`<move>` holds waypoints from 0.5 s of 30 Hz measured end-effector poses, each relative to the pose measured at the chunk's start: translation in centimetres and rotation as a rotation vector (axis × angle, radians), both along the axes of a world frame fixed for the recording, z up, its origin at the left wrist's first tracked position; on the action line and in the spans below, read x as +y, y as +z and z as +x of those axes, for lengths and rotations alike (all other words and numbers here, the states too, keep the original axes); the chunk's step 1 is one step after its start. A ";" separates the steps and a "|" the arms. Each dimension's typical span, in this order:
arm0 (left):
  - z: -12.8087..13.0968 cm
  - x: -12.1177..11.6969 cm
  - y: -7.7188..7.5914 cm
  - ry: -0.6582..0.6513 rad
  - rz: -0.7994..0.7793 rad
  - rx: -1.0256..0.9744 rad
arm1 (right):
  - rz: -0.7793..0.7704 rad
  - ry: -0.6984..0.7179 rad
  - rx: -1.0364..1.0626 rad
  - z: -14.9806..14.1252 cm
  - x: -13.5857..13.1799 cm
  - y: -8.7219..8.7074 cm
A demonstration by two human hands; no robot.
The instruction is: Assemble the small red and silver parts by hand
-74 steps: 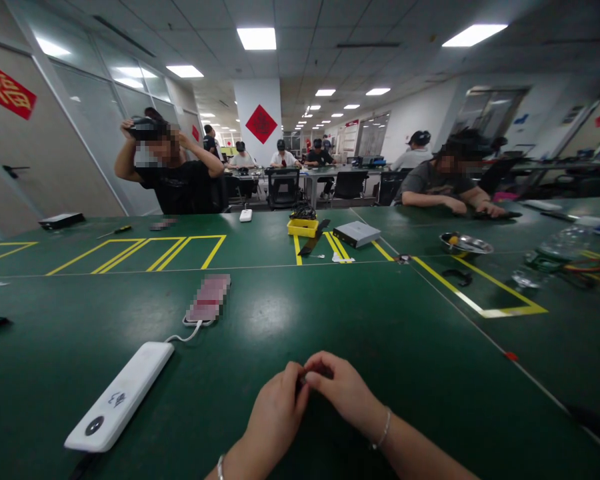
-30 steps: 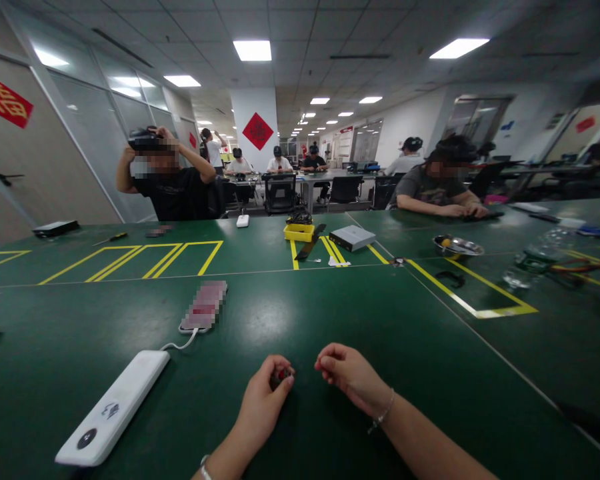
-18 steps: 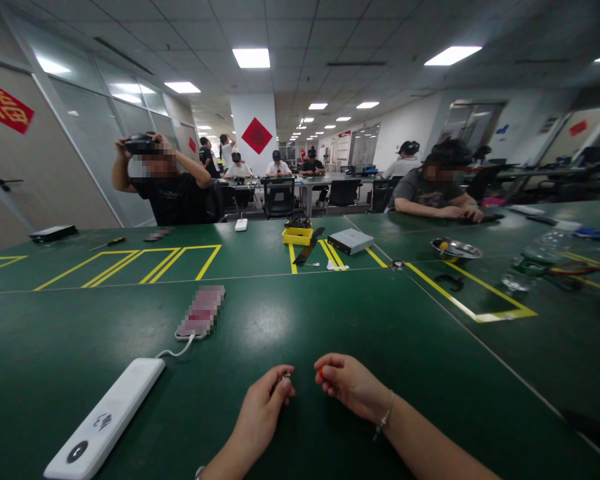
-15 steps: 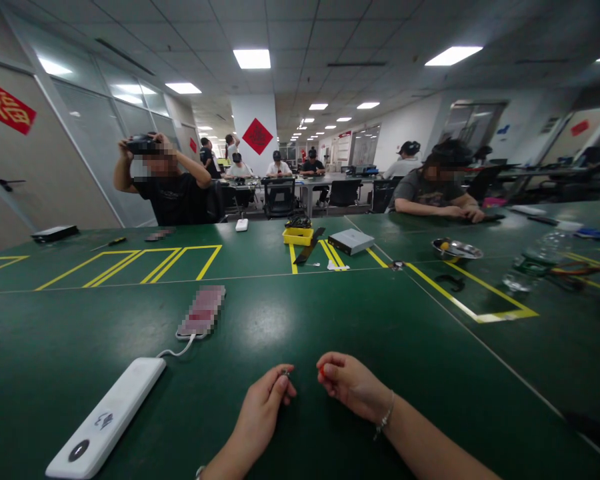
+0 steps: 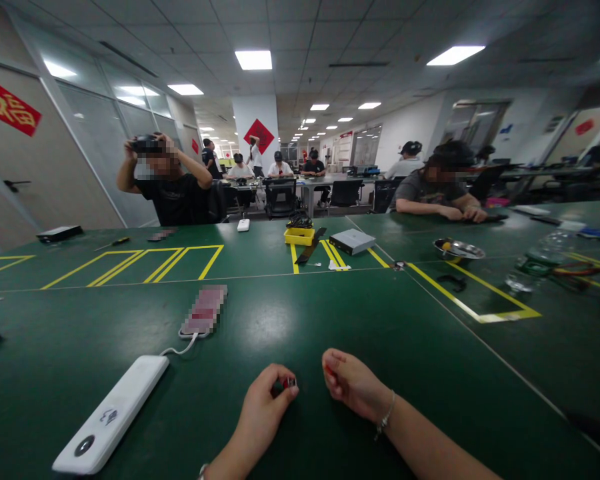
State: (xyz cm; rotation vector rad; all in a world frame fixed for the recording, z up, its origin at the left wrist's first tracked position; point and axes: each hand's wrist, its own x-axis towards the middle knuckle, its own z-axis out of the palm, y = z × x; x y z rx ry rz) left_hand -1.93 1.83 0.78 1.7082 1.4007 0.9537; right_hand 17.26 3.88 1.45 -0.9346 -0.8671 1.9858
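My left hand [image 5: 263, 407] is closed, with a small red and metallic piece [image 5: 289, 383] pinched between thumb and fingers. What kind of piece it is cannot be made out. A short gap to the right, my right hand [image 5: 356, 383] is curled around a small orange-red piece [image 5: 329, 371], mostly covered by the fingers. Both hands are held low over the green table [image 5: 265, 327], apart from each other. Left of them lie a long white power bank [image 5: 115, 413] and, joined to it by a white cable [image 5: 177, 347], a phone [image 5: 205, 310].
Farther back are a yellow tray [image 5: 299, 237] with black cables, a grey box [image 5: 353, 241], a metal bowl [image 5: 459, 249] and a plastic bottle [image 5: 537, 263]. Yellow tape outlines mark the table. One person [image 5: 175, 193] sits across at left, another [image 5: 433, 190] at right.
My left hand has turned, so red now shows on the piece in its grip. My right hand has moved slightly right and up, its fingers covering more of the orange-red piece.
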 end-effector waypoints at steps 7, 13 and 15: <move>-0.2 -0.2 -0.1 -0.094 -0.012 0.014 | 0.025 -0.060 0.006 -0.3 0.0 -0.3; 0.8 -0.8 -0.3 -0.083 0.099 0.155 | 0.105 -0.229 -0.211 -2.0 -0.8 -0.3; 1.3 -1.1 -0.3 -0.076 0.162 0.225 | 0.172 -0.277 -0.290 -2.9 -1.2 -0.2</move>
